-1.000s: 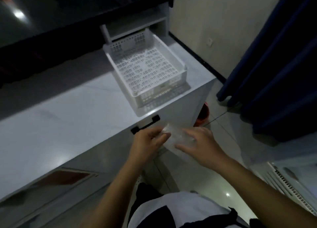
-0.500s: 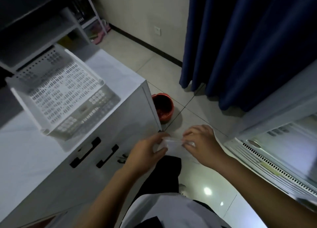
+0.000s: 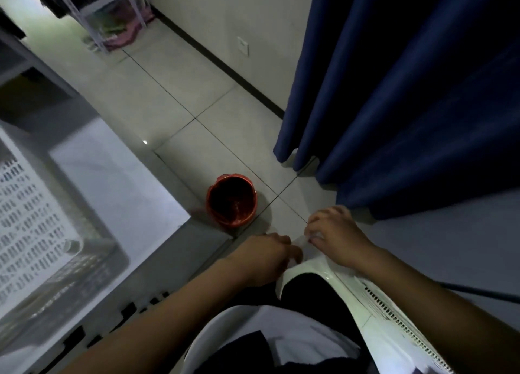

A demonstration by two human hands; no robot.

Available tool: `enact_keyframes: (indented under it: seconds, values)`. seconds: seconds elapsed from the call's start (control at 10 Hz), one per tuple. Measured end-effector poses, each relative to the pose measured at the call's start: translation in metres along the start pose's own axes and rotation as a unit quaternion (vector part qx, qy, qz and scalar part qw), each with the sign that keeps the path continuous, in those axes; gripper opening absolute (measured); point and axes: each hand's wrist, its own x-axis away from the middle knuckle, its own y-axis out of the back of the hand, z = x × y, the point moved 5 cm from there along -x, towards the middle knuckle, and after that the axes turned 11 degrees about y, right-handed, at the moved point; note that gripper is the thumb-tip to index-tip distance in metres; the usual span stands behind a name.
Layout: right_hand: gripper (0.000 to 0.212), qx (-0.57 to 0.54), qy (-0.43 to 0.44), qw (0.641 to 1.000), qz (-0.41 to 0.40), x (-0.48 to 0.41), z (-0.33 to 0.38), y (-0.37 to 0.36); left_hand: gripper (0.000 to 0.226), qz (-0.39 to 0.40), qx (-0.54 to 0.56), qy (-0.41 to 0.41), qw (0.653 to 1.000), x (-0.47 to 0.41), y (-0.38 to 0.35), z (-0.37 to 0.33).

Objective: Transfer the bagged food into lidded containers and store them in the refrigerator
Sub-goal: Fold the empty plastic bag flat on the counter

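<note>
While both hands pinch, bag spans fingers.

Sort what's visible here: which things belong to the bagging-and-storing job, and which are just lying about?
Part of the job:
- left hand and right hand, pinching a thin clear bag between them; its contents cannot be seen
- white appliance edge beside the person, possibly the refrigerator

Just lying about:
- red bucket on the floor
- white basket on the counter
- blue curtain
</note>
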Motion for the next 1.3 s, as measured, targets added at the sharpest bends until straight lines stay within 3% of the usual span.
enact_keyframes:
  seconds: [0.1, 0.2, 0.3, 0.4, 0.6, 0.8, 0.9, 1.1, 1.2, 1.3]
  values:
    - [0.03, -0.02, -0.006, 1.0, -0.011, -0.036, -0.025, 0.014, 0.034, 0.009, 0.022, 0.062, 0.998, -0.033, 0.013, 0.018]
    - [0.055, -0.064, -0.019, 0.997, -0.035, -0.076, -0.058, 0.013, 0.037, 0.027, 0.064, 0.154, 0.986, -0.061, 0.006, 0.047]
    - [0.059, -0.128, -0.049, 0.991, 0.003, -0.103, -0.084, -0.001, 0.043, 0.033, 0.092, 0.236, 0.967, -0.08, -0.004, 0.069]
    - [0.064, -0.129, -0.072, 0.983, 0.111, -0.125, -0.108, -0.03, 0.047, 0.041, 0.163, 0.36, 0.918, -0.103, -0.02, 0.096]
    - [0.064, -0.111, -0.024, 0.966, 0.231, -0.167, -0.139, -0.057, 0.051, 0.017, 0.295, 0.49, 0.82, -0.146, -0.057, 0.138]
    - [0.063, -0.071, -0.021, 0.963, 0.261, -0.227, -0.191, -0.117, 0.057, 0.033, 0.367, 0.541, 0.756, -0.199, -0.127, 0.204]
    - [0.061, -0.084, -0.077, 0.962, 0.249, -0.263, -0.223, -0.166, 0.058, 0.036, 0.383, 0.554, 0.738, -0.239, -0.175, 0.258]
    - [0.062, -0.107, -0.111, 0.961, 0.231, -0.305, -0.256, -0.25, 0.078, 0.107, 0.323, 0.551, 0.762, -0.31, -0.255, 0.349]
    - [0.064, -0.124, -0.117, 0.96, 0.221, -0.318, -0.259, -0.273, 0.085, 0.091, 0.321, 0.562, 0.757, -0.334, -0.276, 0.364]
    - [0.064, -0.103, -0.098, 0.962, 0.235, -0.32, -0.251, -0.278, 0.082, 0.078, 0.319, 0.541, 0.774, -0.34, -0.278, 0.352]
